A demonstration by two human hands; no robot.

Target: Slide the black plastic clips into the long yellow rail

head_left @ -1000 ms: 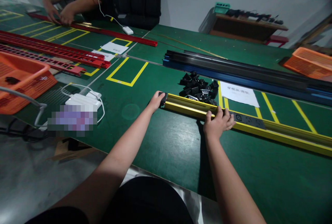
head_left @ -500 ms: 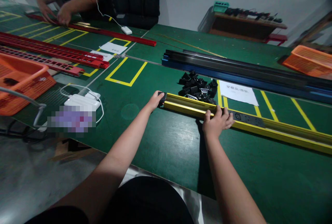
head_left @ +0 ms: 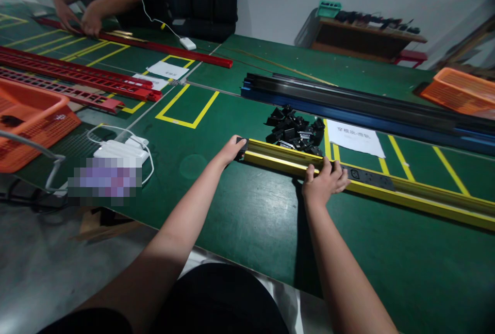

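A long yellow rail (head_left: 425, 200) lies on the green table, running from the middle out past the right edge. At its left end, my left hand (head_left: 231, 151) is closed on a small black end piece (head_left: 242, 145). Further right, my right hand (head_left: 324, 182) grips the rail across its width, thumb on the near side and fingers over the top. Just right of those fingers a flat black module (head_left: 371, 178) sits in the rail's channel. Behind the rail lies a pile of small black parts (head_left: 294, 129), with a white paper label (head_left: 356, 138) beside it.
Dark blue rails (head_left: 348, 104) lie behind the pile. Red rails (head_left: 77, 73) and an orange basket (head_left: 34, 122) are at the left, near a white power adapter (head_left: 121, 152). Across the table, another person's hands (head_left: 91, 20) touch a red rail. Another orange basket (head_left: 462, 92) stands at the right.
My hands and the yellow rail look the same. The other person's hands have shifted slightly left, along with a small shift of the view on that side.
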